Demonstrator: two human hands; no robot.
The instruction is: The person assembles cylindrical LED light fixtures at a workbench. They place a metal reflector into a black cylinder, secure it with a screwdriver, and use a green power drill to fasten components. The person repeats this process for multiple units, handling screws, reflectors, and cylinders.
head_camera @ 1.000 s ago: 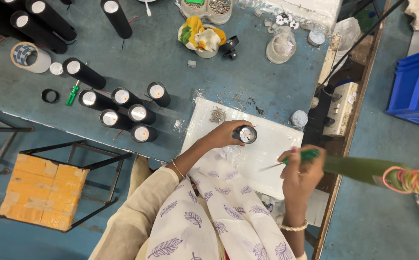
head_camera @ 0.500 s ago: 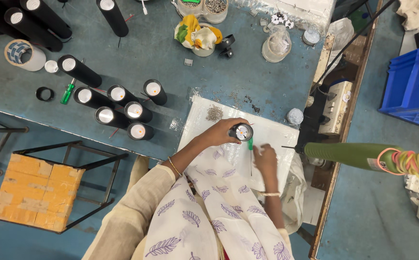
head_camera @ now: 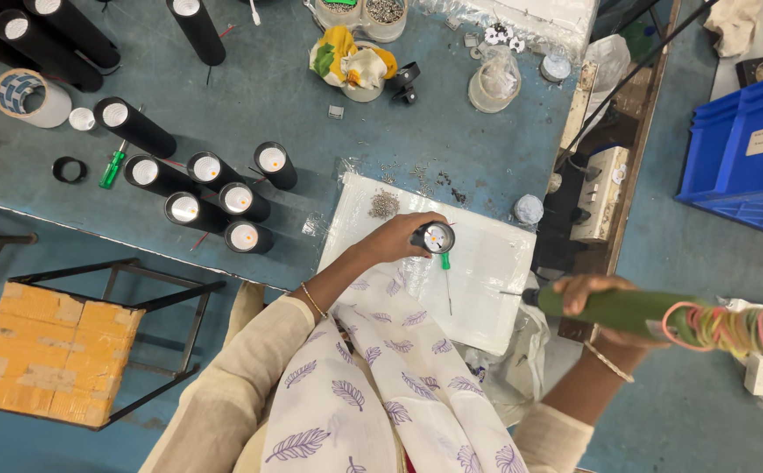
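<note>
Our left hand (head_camera: 395, 238) clamps a black tube (head_camera: 434, 238) over the white sheet (head_camera: 487, 289), right hand (head_camera: 587, 298) wrapped around a green tool (head_camera: 635, 311) beyond the table's edge (head_camera: 627, 175)

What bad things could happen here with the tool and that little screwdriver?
The small green screwdriver lies loose on the white sheet, close under the black cylinder light in the left hand; a nudge might roll it away. The right hand holds the green tool out past the bench edge, so it could bump something. The screws might scatter.
</note>
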